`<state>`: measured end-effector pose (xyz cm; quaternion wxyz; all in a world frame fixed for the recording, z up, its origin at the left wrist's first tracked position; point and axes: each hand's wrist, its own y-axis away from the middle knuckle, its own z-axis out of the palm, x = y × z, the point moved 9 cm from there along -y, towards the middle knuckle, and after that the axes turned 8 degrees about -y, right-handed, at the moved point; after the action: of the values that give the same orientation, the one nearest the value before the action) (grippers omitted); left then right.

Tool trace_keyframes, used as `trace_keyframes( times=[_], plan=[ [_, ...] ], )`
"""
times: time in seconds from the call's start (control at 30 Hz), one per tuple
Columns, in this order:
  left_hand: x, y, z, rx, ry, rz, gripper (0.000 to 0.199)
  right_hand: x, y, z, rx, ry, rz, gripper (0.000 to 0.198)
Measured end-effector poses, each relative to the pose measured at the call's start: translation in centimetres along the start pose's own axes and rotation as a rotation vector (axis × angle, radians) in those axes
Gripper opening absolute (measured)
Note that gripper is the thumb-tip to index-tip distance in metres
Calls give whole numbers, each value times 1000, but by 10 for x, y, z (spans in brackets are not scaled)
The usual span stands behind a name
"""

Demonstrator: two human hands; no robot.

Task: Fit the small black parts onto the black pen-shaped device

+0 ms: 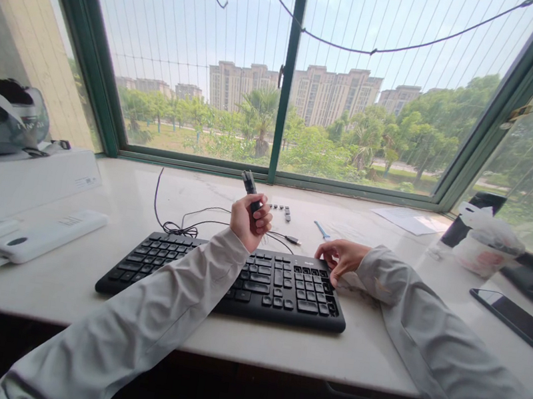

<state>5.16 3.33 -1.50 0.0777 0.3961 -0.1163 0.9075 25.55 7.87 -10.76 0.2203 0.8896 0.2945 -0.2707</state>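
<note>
A black keyboard (pixel 252 288) lies on the white counter, crossed by my left forearm. My left hand (pixel 250 218) is closed around a short black stick-like tool (pixel 249 183), raised above the keyboard's back edge; its exact kind is unclear. At the keyboard's back right corner, my right hand (pixel 342 260) has its fingers bent against the edge, with the thumb by the number pad. Bare key sockets (pixel 308 271) show along the pad's top row and right side. Several loose dark keycaps (pixel 287 213) lie behind my left hand.
A blue slim tool (pixel 321 230) lies behind my right hand. The black cable (pixel 181 230) with its USB plug (pixel 292 240) runs behind the keyboard. A white power bank (pixel 48 236) lies left; a phone (pixel 522 324) and plastic-covered tub (pixel 485 251) are right.
</note>
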Motion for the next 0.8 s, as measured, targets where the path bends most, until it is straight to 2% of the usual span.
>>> trace_keyframes(
  times=[0.8],
  plan=[
    [-1,-2,-2,9,-8,-2,11,-4,-1,-1,53,-19,-24,75]
  ],
)
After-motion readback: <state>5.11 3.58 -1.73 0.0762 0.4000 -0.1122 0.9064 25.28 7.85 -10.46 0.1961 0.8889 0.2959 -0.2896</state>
